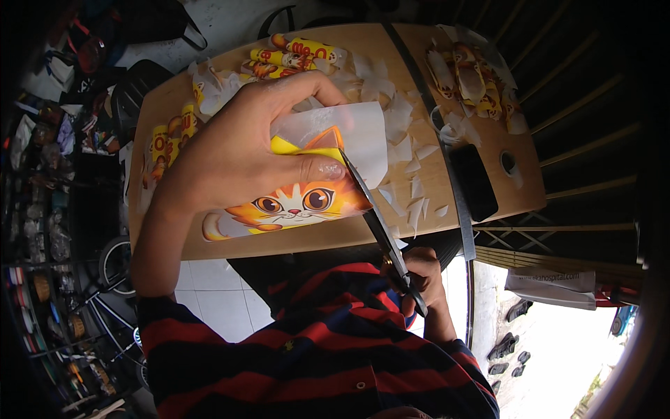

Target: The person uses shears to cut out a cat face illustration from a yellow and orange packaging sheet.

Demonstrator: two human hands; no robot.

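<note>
- Close to the striped shirt [335, 318]: black scissors [382, 234], gripped in the right hand [422, 272], curled tight, blades running up along the right side of the cat sheet [293, 216].
- Above the near edge of the wooden table [513, 197]: cat sheet, pinched in the left hand [237, 143], nearly closed, thumb across front, fingers partly hidden behind.
- On table, beyond: scattered white paper scraps [398, 119]; to right, black flat rectangular object [474, 185].
- Toward far side: yellow cat cutouts [307, 49]; at far right, another cutout pile [474, 77].
</note>
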